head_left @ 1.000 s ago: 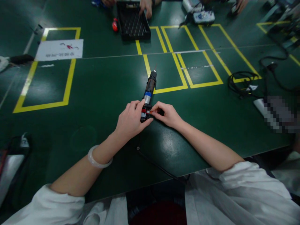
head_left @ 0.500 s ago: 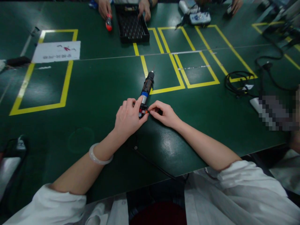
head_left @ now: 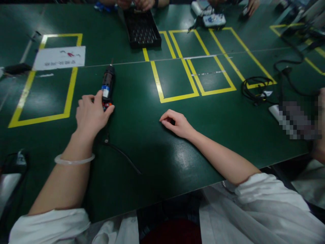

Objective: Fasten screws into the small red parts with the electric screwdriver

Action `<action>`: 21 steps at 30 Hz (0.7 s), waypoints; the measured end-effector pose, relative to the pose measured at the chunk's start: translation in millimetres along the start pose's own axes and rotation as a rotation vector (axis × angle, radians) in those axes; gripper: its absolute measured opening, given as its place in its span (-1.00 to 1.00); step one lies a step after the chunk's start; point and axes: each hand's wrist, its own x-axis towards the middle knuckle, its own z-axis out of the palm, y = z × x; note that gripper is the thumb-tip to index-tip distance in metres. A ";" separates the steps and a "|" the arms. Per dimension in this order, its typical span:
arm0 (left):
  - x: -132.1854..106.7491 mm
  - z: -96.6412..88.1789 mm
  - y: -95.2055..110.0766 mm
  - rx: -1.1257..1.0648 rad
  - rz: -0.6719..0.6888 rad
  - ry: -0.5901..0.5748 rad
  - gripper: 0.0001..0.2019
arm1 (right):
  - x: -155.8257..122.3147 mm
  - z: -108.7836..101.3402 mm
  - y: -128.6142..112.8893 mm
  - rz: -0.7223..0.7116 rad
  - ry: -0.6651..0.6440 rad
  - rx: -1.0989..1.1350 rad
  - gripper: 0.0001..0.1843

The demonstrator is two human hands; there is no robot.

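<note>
My left hand [head_left: 92, 112] grips the lower end of a dark cylindrical device [head_left: 108, 79], which lies on the green table. A thin tip sticks out of its far end, and a blue and silver band circles its middle. Small red and orange parts show at its near end, partly covered by my fingers. From there a black cable [head_left: 124, 156] trails over the table. To the right, my right hand [head_left: 176, 123] rests on the table, apart from the device. Its thumb and index fingertips are pinched together; whether something tiny sits between them cannot be seen.
Yellow tape [head_left: 179, 98] marks rectangles on the table. A white paper sign [head_left: 59, 57] lies at left, a coiled black cable [head_left: 256, 88] at right. Across the table, a person's hands [head_left: 142, 4] are above a black tray [head_left: 143, 30]. A white power strip [head_left: 214, 20] lies nearby.
My left hand has moved left with the device and its cable, away from my right hand, which stays in place. The opposite person's hands have come together, with the red object out of view.
</note>
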 end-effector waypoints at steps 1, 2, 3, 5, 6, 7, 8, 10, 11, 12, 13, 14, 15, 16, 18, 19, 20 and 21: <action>4.2 -1.0 -12.8 -0.012 -0.036 0.002 -0.30 | 0.1 -0.1 -0.6 0.002 -0.005 -0.004 -0.90; 8.0 -1.8 -25.5 -0.025 -0.070 0.003 -0.28 | 0.1 -0.2 -1.1 0.002 -0.009 -0.007 -0.91; 11.1 -2.5 -37.9 -0.040 -0.101 0.004 -0.27 | 0.2 -0.2 -1.6 0.001 -0.013 -0.009 -0.90; 15.5 -3.3 -61.2 -0.064 -0.171 0.023 -0.24 | 0.2 -0.2 -2.2 -0.005 -0.020 -0.010 -0.90; 16.8 -3.4 -71.8 -0.074 -0.206 0.033 -0.23 | 0.2 -0.2 -2.4 -0.006 -0.024 -0.012 -0.90; 17.5 -3.2 -81.5 -0.081 -0.240 0.045 -0.22 | 0.2 -0.1 -2.5 -0.005 -0.028 -0.015 -0.91; 17.7 -2.7 -90.3 -0.086 -0.272 0.057 -0.22 | 0.2 -0.1 -2.5 -0.003 -0.031 -0.020 -0.91; 16.7 -0.8 -104.4 -0.086 -0.321 0.071 -0.22 | 0.0 0.0 -2.7 0.003 -0.036 -0.028 -0.91; 15.8 0.7 -109.6 -0.081 -0.337 0.079 -0.22 | -0.1 0.0 -2.8 0.005 -0.038 -0.029 -0.91; 14.8 2.6 -113.4 -0.074 -0.351 0.091 -0.22 | -0.2 0.1 -2.9 0.006 -0.038 -0.028 -0.91; 13.9 4.6 -115.9 -0.065 -0.365 0.112 -0.22 | -0.4 0.1 -3.0 0.007 -0.038 -0.025 -0.91; 13.2 6.6 -117.3 -0.056 -0.376 0.129 -0.22 | -0.5 0.1 -3.2 0.009 -0.037 -0.022 -0.91; 13.0 8.5 -117.7 -0.050 -0.387 0.147 -0.23 | -0.7 0.1 -3.3 0.011 -0.035 -0.020 -0.91; 13.3 10.1 -117.3 -0.048 -0.401 0.169 -0.24 | -0.8 0.0 -3.5 0.012 -0.033 -0.019 -0.91; 15.5 11.6 -115.1 -0.048 -0.422 0.207 -0.30 | -0.8 -0.2 -3.6 0.009 -0.031 -0.017 -0.91; 17.3 11.5 -113.6 -0.046 -0.438 0.215 -0.35 | -0.8 -0.2 -3.6 0.006 -0.029 -0.016 -0.91; 19.2 10.7 -112.0 -0.041 -0.454 0.209 -0.40 | -0.7 -0.2 -3.4 0.000 -0.027 -0.014 -0.91; 21.1 9.4 -110.4 -0.032 -0.474 0.202 -0.46 | -0.5 -0.1 -3.2 -0.005 -0.026 -0.013 -0.91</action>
